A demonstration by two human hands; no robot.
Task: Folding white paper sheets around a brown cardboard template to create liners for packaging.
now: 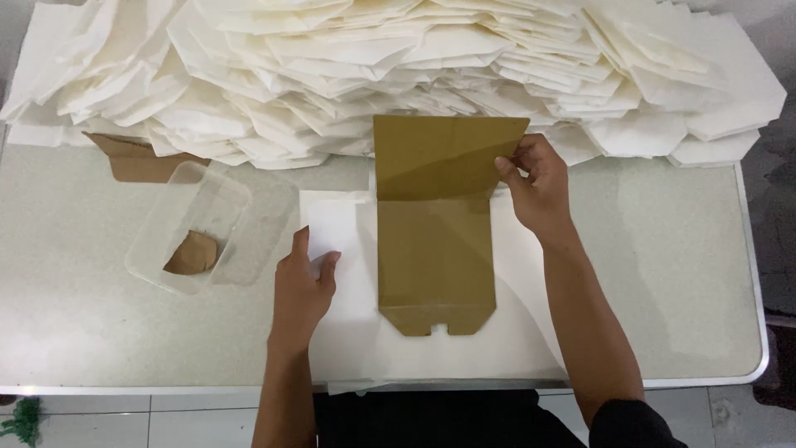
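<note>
Head view shows the right hand [537, 184] pinching the brown card template's [437, 241] raised upper flap, left hand [303, 282] flat on the white paper sheet [348, 332] beneath it on the table [75, 315], apparently mid-fold, so pressing squarely matters next.

Clear plastic tub [192, 226] at table's left, no labels/screens.

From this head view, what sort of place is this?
Probably a small packaging or paper-folding workstation. A big heap of folded white paper pieces covers the back of the table, the right hand holds a brown card template over a white sheet, left hand pressing it.
</note>
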